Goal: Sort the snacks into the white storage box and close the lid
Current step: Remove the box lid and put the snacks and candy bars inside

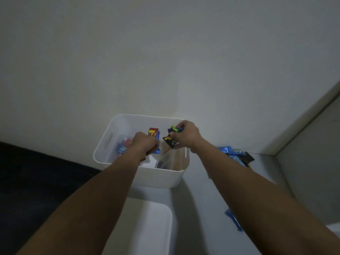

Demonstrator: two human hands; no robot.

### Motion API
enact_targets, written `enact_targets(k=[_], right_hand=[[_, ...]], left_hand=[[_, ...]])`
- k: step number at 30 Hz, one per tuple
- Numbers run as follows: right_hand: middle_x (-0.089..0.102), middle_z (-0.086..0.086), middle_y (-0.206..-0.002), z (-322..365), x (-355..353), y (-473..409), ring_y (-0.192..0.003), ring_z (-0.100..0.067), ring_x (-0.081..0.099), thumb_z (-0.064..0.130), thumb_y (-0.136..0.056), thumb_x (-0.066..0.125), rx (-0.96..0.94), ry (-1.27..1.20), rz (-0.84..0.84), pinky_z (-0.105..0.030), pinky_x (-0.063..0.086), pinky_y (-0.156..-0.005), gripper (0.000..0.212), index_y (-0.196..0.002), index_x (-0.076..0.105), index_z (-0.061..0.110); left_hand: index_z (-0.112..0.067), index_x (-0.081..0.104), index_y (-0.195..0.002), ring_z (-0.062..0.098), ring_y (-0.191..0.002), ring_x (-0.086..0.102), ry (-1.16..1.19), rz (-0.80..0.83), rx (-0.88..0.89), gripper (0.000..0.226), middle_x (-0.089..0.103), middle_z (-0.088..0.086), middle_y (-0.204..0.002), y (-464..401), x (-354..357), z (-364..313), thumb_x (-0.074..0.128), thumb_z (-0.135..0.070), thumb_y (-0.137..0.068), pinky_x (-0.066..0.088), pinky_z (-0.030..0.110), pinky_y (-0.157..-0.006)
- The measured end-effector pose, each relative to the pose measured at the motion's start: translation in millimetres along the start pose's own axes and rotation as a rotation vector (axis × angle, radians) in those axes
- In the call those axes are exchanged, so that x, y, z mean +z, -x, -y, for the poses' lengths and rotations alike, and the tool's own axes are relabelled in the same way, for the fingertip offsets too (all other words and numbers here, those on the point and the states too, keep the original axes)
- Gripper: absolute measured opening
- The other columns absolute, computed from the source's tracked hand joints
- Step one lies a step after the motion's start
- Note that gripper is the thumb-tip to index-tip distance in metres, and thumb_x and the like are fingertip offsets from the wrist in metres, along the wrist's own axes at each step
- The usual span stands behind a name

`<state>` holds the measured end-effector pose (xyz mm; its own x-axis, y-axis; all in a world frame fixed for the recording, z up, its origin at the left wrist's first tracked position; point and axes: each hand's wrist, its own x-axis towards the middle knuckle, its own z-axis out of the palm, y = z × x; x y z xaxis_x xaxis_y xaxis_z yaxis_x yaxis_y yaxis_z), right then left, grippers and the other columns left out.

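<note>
here our left hand (145, 142) and right hand (185, 135) each grip snack packets (172, 140) tightly over the open white box (117, 126) on the worktop (198, 208).

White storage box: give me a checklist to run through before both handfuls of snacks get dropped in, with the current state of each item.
1. White storage box open, lid off: ok.
2. Left hand over the opening, gripping snack packets: ok.
3. Right hand over the opening, holding the black packet and others: ok.
4. Room left inside the box: ok, few packets at the bottom.
5. All snacks collected: not ok, blue packets lie beside the box.
6. Lid within reach: ok, in front of the box.
</note>
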<state>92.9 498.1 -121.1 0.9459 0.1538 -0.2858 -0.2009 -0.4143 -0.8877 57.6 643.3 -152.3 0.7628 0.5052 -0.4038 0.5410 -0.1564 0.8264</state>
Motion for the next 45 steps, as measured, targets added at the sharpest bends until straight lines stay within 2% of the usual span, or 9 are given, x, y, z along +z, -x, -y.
enact_targets(k=[8, 10, 14, 17, 20, 24, 31, 39, 45], right_hand=[[0.060, -0.015, -0.103, -10.6, 42.2, -31.4, -0.099, -0.033, 0.062, 0.010, -0.082, 0.068, 0.044, 0.264, -0.040, -0.047, 0.057, -0.082, 0.035, -0.112, 0.051, 0.004], [0.057, -0.012, -0.092, -13.0, 44.6, -30.9, -0.090, -0.032, 0.063, 0.008, -0.083, 0.066, 0.073, 0.242, -0.028, -0.049, 0.058, -0.078, 0.031, -0.110, 0.052, 0.004], [0.053, -0.014, -0.094, -14.9, 39.7, -29.4, -0.079, -0.031, 0.058, 0.002, -0.087, 0.056, 0.079, 0.213, -0.028, -0.051, 0.058, -0.078, 0.023, -0.109, 0.056, -0.001], [0.058, -0.021, -0.100, -15.8, 30.7, -29.7, -0.095, -0.041, 0.063, -0.001, -0.086, 0.050, 0.041, 0.195, -0.059, -0.053, 0.055, -0.084, 0.027, -0.109, 0.060, -0.010], [0.064, -0.022, -0.106, -17.8, 17.8, -30.1, -0.096, -0.042, 0.066, 0.001, -0.080, 0.050, 0.035, 0.113, -0.068, -0.051, 0.057, -0.082, 0.018, -0.093, 0.062, 0.005], [0.062, -0.019, -0.104, -22.7, -19.5, -20.5, -0.075, -0.030, 0.070, 0.000, -0.086, 0.051, 0.088, -0.066, -0.101, -0.041, 0.061, -0.059, 0.019, -0.102, 0.058, 0.008], [0.064, -0.017, -0.096, -62.6, -117.6, 8.6, -0.070, -0.025, 0.066, 0.000, -0.087, 0.059, 0.120, -0.107, -0.156, -0.036, 0.057, -0.058, 0.012, -0.082, 0.058, 0.012], [0.062, -0.015, -0.086, -138.9, -207.0, 48.3, -0.069, -0.022, 0.063, 0.009, -0.087, 0.065, 0.271, 0.100, -0.177, -0.037, 0.056, -0.064, 0.006, -0.087, 0.059, 0.010], [0.060, -0.015, -0.101, -212.0, -241.5, 74.9, -0.094, -0.027, 0.060, 0.014, -0.085, 0.071, 0.442, 0.293, -0.119, -0.041, 0.058, -0.072, 0.030, -0.110, 0.058, 0.005]], left_hand=[[0.001, 0.063, -0.089, 0.035, -0.082, 0.069, 0.057, 0.076, -0.156, 0.042, 0.070, 0.023, -0.088, -44.7, 3.2, 25.6, 0.073, -0.024, -0.056, 0.059, 0.041, -0.077], [-0.002, 0.061, -0.080, 0.032, -0.076, 0.068, 0.063, 0.097, -0.168, 0.033, 0.068, 0.018, -0.082, -40.4, 3.4, 24.2, 0.074, -0.030, -0.070, 0.059, 0.040, -0.075], [0.002, 0.051, -0.123, 0.038, -0.117, 0.055, 0.080, 0.027, -0.183, 0.062, 0.057, 0.013, -0.125, -43.1, 7.2, 20.5, 0.041, -0.052, -0.094, 0.044, 0.042, -0.103], [0.002, 0.046, -0.132, 0.034, -0.111, 0.054, 0.065, -0.063, -0.178, 0.063, 0.053, 0.017, -0.131, -45.9, 12.4, 15.4, 0.031, -0.049, -0.099, 0.045, 0.036, -0.094], [0.002, 0.045, -0.134, 0.034, -0.117, 0.051, -0.018, -0.125, -0.156, 0.060, 0.051, 0.018, -0.135, -36.7, 13.3, 5.1, 0.028, -0.045, -0.101, 0.041, 0.036, -0.095], [0.001, 0.053, -0.125, 0.036, -0.114, 0.055, -0.075, -0.108, -0.055, 0.062, 0.057, 0.020, -0.128, -25.8, 20.3, -6.9, 0.037, -0.050, -0.096, 0.044, 0.040, -0.101], [-0.011, 0.068, -0.071, 0.028, -0.083, 0.067, -0.068, -0.001, 0.479, 0.021, 0.072, 0.007, -0.077, 34.3, 82.9, -38.6, 0.064, -0.028, -0.081, 0.053, 0.035, -0.083], [-0.018, 0.069, -0.079, 0.016, -0.076, 0.065, -0.245, 0.273, 0.726, 0.009, 0.066, -0.003, -0.073, 103.3, 195.8, -25.0, 0.072, -0.025, -0.074, 0.051, 0.026, -0.074], [-0.020, 0.061, -0.116, 0.025, -0.103, 0.063, -0.656, 0.560, 0.600, 0.060, 0.062, 0.004, -0.116, 125.9, 258.6, 53.4, 0.081, -0.042, -0.065, 0.053, 0.041, -0.087]])
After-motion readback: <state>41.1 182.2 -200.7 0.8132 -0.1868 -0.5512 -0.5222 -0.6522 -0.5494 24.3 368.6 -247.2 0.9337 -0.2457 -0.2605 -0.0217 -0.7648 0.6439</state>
